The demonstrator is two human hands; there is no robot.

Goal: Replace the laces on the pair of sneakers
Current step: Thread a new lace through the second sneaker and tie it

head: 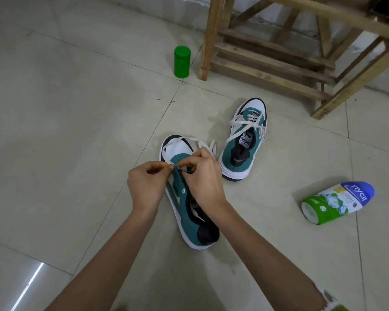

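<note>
Near sneaker [184, 221] central, second sneaker [234, 153] behind right, bottle [332, 203] far right

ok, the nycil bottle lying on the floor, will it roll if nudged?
Probably: the bottle lies on its side on glossy tiles and looks rounded. It narrows toward the blue cap, so it may curve, not roll straight. Seems plastic, hardly fragile.

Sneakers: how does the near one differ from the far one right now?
The near sneaker is tilted sideways; the far sneaker sits flat on its sole. The near one's lace reaches only the toe-end eyelets, pinched by the left hand and right hand; the far one is laced higher, untied, untouched. Both are teal and white, toes pointing away.
</note>
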